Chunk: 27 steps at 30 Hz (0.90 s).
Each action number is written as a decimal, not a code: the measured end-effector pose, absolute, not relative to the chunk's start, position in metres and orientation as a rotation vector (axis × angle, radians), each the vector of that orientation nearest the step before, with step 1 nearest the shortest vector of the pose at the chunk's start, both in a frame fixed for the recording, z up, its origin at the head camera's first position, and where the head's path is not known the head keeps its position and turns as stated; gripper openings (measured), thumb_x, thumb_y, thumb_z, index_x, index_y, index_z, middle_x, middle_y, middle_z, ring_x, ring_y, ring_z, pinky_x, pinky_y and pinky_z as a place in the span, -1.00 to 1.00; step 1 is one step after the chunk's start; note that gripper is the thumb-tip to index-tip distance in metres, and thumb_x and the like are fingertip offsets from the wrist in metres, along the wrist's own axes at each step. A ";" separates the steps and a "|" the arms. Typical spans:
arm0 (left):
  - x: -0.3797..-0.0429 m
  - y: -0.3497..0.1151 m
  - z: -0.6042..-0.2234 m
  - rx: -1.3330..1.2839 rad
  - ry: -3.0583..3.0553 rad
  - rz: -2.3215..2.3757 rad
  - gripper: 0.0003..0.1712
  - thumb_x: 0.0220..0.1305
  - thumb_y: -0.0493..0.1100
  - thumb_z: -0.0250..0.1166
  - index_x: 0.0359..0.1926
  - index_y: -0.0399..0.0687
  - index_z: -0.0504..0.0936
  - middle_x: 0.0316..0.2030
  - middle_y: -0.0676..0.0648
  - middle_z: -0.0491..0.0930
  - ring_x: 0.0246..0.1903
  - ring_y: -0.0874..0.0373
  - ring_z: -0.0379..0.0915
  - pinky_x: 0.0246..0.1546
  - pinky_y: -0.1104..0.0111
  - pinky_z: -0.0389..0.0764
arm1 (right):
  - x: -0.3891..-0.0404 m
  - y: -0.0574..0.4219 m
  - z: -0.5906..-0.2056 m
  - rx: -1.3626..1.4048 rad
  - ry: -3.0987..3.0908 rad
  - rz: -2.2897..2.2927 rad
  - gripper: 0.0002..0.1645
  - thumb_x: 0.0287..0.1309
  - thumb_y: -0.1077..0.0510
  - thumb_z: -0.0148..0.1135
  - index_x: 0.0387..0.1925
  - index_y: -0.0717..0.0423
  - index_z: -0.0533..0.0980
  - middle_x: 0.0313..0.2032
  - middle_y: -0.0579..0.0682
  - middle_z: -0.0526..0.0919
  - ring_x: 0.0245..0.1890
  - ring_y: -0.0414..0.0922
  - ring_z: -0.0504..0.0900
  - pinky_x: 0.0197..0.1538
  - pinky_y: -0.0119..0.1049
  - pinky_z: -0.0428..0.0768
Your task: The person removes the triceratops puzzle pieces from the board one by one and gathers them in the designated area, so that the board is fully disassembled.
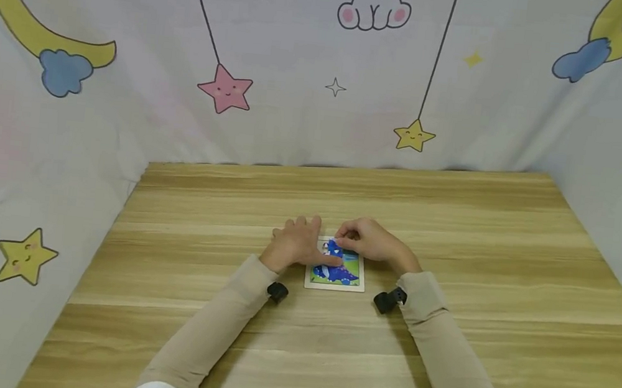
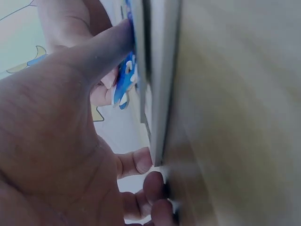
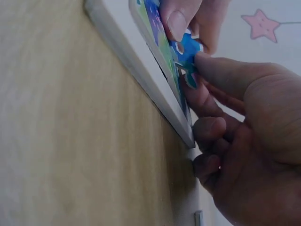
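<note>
A small square jigsaw puzzle with a pale frame [image 1: 334,287] lies flat on the table, its picture a blue dinosaur on green ground. My left hand [image 1: 296,242] spreads over its left side, the thumb [image 2: 101,49] straight and pressing on the picture while the other fingers reach past the frame's edge. Over the upper right part, my right hand [image 1: 374,240] pinches a blue puzzle piece [image 3: 189,48] between thumb and forefinger. In the right wrist view this piece stands tilted up from the board, its knobbed edge towards the tray.
The wood-grain table [image 1: 295,355] stretches around the puzzle on all sides. A white curtain [image 1: 303,43] printed with stars, moons and clouds hangs behind and beside it. Dark wrist cameras [image 1: 389,300] hang below both beige sleeves [image 1: 453,351].
</note>
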<state>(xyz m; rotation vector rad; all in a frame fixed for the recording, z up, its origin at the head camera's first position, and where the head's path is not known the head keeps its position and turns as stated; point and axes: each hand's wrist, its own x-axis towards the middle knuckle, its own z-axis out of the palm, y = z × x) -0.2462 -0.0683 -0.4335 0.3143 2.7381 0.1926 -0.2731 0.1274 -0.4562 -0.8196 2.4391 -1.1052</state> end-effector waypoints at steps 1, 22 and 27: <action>-0.247 -0.068 -0.433 0.303 2.733 0.189 0.15 -0.06 0.65 0.27 0.33 -0.04 0.30 0.05 -0.24 0.42 0.01 -0.20 0.37 0.01 -0.28 0.39 | -0.273 0.128 -0.456 -0.835 2.426 -1.114 -0.84 0.42 0.13 0.20 -0.22 0.10 0.65 -0.34 -0.11 0.67 -0.35 -0.17 0.52 -0.22 -0.28 0.48; -0.249 -0.066 -0.431 0.292 2.717 0.180 0.20 -0.04 0.63 0.27 0.42 -0.01 0.22 0.12 -0.28 0.40 0.09 -0.23 0.35 0.04 -0.31 0.36 | -0.274 0.128 -0.455 -0.818 2.420 -1.144 -0.86 0.40 0.21 0.19 -0.28 0.11 0.63 -0.43 -0.10 0.63 -0.43 -0.18 0.51 -0.30 -0.31 0.47; -0.248 -0.067 -0.434 0.299 2.712 0.192 0.21 -0.02 0.63 0.26 0.47 0.02 0.18 0.17 -0.29 0.38 0.14 -0.23 0.34 0.05 -0.31 0.35 | -0.274 0.130 -0.459 -0.809 2.408 -1.185 -0.87 0.39 0.22 0.21 -0.28 0.14 0.64 -0.45 -0.09 0.62 -0.46 -0.19 0.50 -0.33 -0.34 0.47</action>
